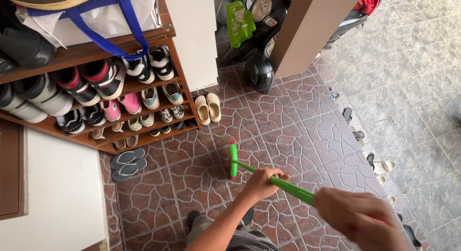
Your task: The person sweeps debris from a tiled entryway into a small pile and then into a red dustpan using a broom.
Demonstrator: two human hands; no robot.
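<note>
I hold a green broom with both hands over a reddish-brown tiled floor point(288, 116). The broom head point(233, 159) rests on the tiles ahead of me, and its green handle point(290, 187) slants back toward the lower right. My left hand point(261, 181) is closed round the handle's lower part. Nearer the camera and blurred, my right hand point(360, 217) grips its upper part. My leg and foot point(193, 217) show at the bottom edge.
A wooden shoe rack point(185, 78) full of several shoes stands at left, with a white bag with blue straps point(96, 15) on top. Beige clogs point(208, 108) and grey flip-flops point(127, 163) lie beside it. A black helmet point(259, 72), a pillar point(307, 30) and sandals point(379, 165) along the step are also there.
</note>
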